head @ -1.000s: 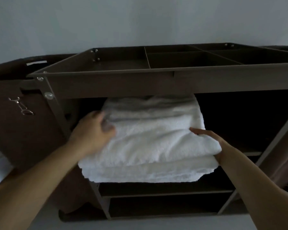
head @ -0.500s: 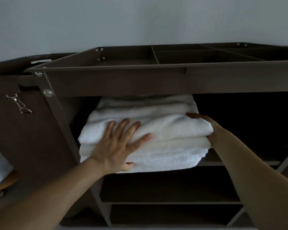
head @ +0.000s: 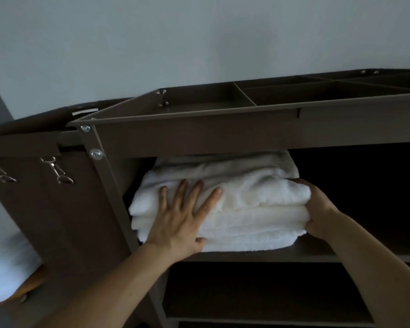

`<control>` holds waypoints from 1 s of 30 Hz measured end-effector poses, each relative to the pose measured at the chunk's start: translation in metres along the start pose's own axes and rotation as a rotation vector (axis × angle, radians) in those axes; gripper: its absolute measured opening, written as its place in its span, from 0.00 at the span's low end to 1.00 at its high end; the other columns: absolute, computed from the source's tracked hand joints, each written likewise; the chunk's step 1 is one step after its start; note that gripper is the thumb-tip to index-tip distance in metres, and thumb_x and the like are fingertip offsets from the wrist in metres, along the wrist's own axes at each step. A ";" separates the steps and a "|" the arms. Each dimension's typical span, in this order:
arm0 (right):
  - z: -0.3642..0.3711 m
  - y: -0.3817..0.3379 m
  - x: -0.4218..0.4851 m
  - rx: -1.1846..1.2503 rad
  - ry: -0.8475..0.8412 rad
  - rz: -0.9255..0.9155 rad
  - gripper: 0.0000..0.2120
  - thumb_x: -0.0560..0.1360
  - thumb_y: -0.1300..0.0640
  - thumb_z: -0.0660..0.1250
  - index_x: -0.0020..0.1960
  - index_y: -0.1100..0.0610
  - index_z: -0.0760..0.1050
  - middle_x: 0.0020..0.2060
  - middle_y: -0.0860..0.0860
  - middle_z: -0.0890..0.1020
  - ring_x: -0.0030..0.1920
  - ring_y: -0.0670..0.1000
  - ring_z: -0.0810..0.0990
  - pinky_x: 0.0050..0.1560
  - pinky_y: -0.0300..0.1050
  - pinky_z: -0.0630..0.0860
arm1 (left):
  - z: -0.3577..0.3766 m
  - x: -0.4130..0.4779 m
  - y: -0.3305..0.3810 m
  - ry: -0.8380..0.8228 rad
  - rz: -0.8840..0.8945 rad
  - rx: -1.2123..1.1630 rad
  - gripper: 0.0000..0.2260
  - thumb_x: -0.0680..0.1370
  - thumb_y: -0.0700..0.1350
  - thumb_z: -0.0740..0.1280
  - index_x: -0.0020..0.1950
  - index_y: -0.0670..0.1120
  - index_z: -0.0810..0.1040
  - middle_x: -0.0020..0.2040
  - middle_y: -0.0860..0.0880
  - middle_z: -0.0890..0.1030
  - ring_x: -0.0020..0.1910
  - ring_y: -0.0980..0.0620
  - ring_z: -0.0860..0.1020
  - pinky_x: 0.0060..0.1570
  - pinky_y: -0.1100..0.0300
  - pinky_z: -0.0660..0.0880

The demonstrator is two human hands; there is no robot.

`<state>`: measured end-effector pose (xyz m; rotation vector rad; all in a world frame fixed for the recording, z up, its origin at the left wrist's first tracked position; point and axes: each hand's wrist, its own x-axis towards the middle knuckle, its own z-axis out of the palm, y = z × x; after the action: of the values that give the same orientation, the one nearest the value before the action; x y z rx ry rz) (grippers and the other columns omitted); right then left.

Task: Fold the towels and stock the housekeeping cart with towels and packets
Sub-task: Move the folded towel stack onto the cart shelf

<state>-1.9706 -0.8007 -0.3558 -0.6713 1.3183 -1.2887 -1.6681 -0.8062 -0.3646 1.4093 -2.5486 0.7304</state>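
A stack of folded white towels point(head: 246, 204) lies on the upper shelf of the brown housekeeping cart point(head: 199, 136), at the shelf's left end. My left hand point(head: 182, 216) presses flat on the stack's front with fingers spread and straight. My right hand point(head: 317, 209) cups the stack's right end, thumb on top and fingers under the top towel's edge. The back of the stack is hidden under the cart's top tray.
The cart's top tray point(head: 246, 102) has several open compartments. Lower shelves point(head: 270, 292) are dark. A brown side bag with metal clips point(head: 57, 171) hangs at left. More white fabric point(head: 7, 268) lies at the lower left. A pale wall stands behind.
The towel stack has slid deeper onto the shelf. My left hand went from gripping the stack's left edge to pressing flat on its front. The view has shifted left.
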 end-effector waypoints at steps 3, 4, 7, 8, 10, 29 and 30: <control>0.017 0.001 0.011 -0.025 -0.018 -0.015 0.17 0.77 0.44 0.64 0.50 0.57 0.83 0.43 0.57 0.85 0.46 0.61 0.83 0.43 0.54 0.77 | 0.007 0.000 -0.025 -0.034 -0.013 -0.001 0.57 0.68 0.61 0.72 0.75 0.59 0.25 0.81 0.45 0.50 0.78 0.37 0.53 0.71 0.32 0.54; 0.021 0.000 0.014 -0.032 -0.009 -0.016 0.16 0.78 0.45 0.64 0.49 0.57 0.82 0.42 0.57 0.84 0.44 0.60 0.82 0.41 0.53 0.76 | 0.008 -0.003 -0.031 -0.038 -0.017 0.008 0.57 0.68 0.59 0.72 0.75 0.59 0.26 0.81 0.45 0.52 0.78 0.37 0.55 0.71 0.33 0.56; 0.022 0.000 0.022 -0.047 0.013 -0.003 0.15 0.79 0.46 0.63 0.49 0.56 0.81 0.43 0.57 0.82 0.46 0.61 0.80 0.43 0.54 0.75 | 0.012 -0.011 -0.029 -0.046 -0.010 0.045 0.57 0.64 0.57 0.76 0.80 0.53 0.39 0.77 0.41 0.62 0.73 0.35 0.66 0.66 0.35 0.66; 0.022 0.001 0.024 -0.055 0.015 -0.004 0.14 0.80 0.47 0.63 0.49 0.56 0.81 0.44 0.57 0.82 0.47 0.61 0.80 0.45 0.55 0.75 | 0.014 -0.014 -0.026 -0.025 -0.020 0.048 0.57 0.62 0.57 0.77 0.81 0.51 0.46 0.76 0.41 0.65 0.71 0.34 0.68 0.64 0.34 0.68; 0.020 0.004 0.028 -0.063 0.025 -0.013 0.14 0.80 0.48 0.62 0.50 0.57 0.80 0.48 0.59 0.81 0.49 0.61 0.79 0.50 0.56 0.76 | 0.017 -0.015 -0.020 0.012 -0.038 0.053 0.56 0.59 0.57 0.78 0.80 0.49 0.53 0.75 0.40 0.67 0.69 0.34 0.71 0.62 0.34 0.70; 0.058 -0.027 -0.195 -0.868 0.075 -0.212 0.32 0.78 0.32 0.56 0.78 0.37 0.52 0.80 0.45 0.55 0.77 0.55 0.59 0.72 0.59 0.63 | -0.122 -0.122 -0.025 -0.253 -0.089 -0.124 0.41 0.77 0.62 0.58 0.79 0.49 0.37 0.80 0.45 0.46 0.79 0.43 0.45 0.74 0.42 0.54; 0.070 -0.027 -0.215 -0.962 0.030 -0.208 0.32 0.78 0.32 0.56 0.79 0.38 0.50 0.80 0.45 0.52 0.78 0.55 0.57 0.73 0.61 0.61 | -0.136 -0.135 -0.031 -0.253 -0.110 -0.145 0.41 0.77 0.62 0.58 0.80 0.49 0.38 0.80 0.45 0.46 0.79 0.43 0.45 0.74 0.42 0.55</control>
<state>-1.8662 -0.6290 -0.2495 -1.4769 1.9253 -0.7525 -1.5830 -0.6527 -0.2819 1.6697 -2.6144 0.3623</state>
